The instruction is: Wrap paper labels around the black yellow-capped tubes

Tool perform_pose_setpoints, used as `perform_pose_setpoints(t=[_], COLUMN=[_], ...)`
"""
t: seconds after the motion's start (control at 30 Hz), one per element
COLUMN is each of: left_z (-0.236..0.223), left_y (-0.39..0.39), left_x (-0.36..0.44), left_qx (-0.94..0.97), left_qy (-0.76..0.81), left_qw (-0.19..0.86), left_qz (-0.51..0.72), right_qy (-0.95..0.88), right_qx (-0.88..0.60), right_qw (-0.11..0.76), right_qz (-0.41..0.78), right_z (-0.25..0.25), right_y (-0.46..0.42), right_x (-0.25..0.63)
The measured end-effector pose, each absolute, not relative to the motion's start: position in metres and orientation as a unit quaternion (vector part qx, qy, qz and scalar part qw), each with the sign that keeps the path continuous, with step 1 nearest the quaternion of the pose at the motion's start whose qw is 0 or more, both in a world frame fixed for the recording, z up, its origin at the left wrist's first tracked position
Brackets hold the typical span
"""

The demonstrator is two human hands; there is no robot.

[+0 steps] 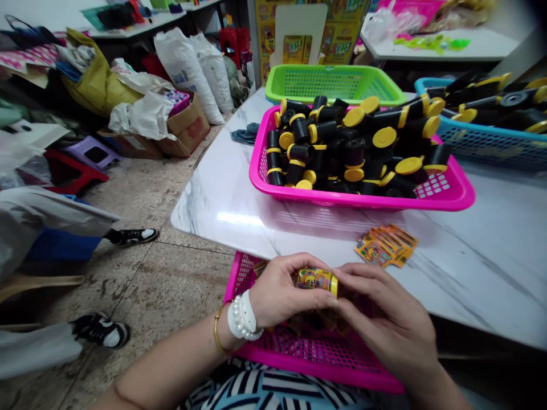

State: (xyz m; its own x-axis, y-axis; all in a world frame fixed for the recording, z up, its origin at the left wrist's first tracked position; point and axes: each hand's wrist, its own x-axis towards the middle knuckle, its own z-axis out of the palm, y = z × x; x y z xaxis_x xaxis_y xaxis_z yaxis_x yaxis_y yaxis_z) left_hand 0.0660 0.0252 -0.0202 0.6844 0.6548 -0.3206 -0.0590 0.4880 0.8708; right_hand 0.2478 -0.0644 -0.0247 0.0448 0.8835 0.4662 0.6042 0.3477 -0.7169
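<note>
Between my two hands is a small cylinder [314, 279] with a colourful yellow-orange printed wrap and a yellow rim at its right end. My left hand [284, 293] curls its thumb and fingers round the wrapped body. At the yellow end, the fingertips of my right hand [384, 310] press against it. Both hands are above a pink basket [333, 359] on my lap, whose contents are mostly hidden. A fanned stack of printed labels [387, 245] lies on the white marble-look table [213, 213], just beyond my right hand.
Black cylinders with yellow caps fill a pink basket [363, 199] on the table. Behind it stands a green basket [333, 71]; a blue basket [491, 142] at right holds more cylinders. A dark cloth [245, 134] lies near the table's edge. At left sits another person [47, 216].
</note>
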Motion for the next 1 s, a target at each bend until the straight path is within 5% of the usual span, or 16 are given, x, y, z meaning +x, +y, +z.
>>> perform_pose_setpoints(t=[0.3, 0.53, 0.77, 1.0], left_z=[-0.029, -0.042, -0.058, -0.056], left_y=[0.007, -0.011, -0.012, -0.002], left_x=[0.047, 0.049, 0.039, 0.040], left_qx=[0.409, 0.559, 0.407, 0.652], left_qy=[0.335, 0.358, 0.303, 0.267], left_qw=[0.832, 0.707, 0.846, 0.654], left_qz=[0.171, 0.242, 0.165, 0.275], right_qy=[-0.689, -0.546, -0.618, -0.422], right_qx=[-0.542, -0.578, -0.561, -0.602], right_qw=[0.466, 0.531, 0.466, 0.533], right_qz=[0.123, 0.294, 0.293, 0.420], right_z=[-0.035, -0.050, -0.045, -0.067], right_y=[-0.080, -0.081, -0.100, -0.102], right_x=[0.243, 0.224, 0.229, 0.210])
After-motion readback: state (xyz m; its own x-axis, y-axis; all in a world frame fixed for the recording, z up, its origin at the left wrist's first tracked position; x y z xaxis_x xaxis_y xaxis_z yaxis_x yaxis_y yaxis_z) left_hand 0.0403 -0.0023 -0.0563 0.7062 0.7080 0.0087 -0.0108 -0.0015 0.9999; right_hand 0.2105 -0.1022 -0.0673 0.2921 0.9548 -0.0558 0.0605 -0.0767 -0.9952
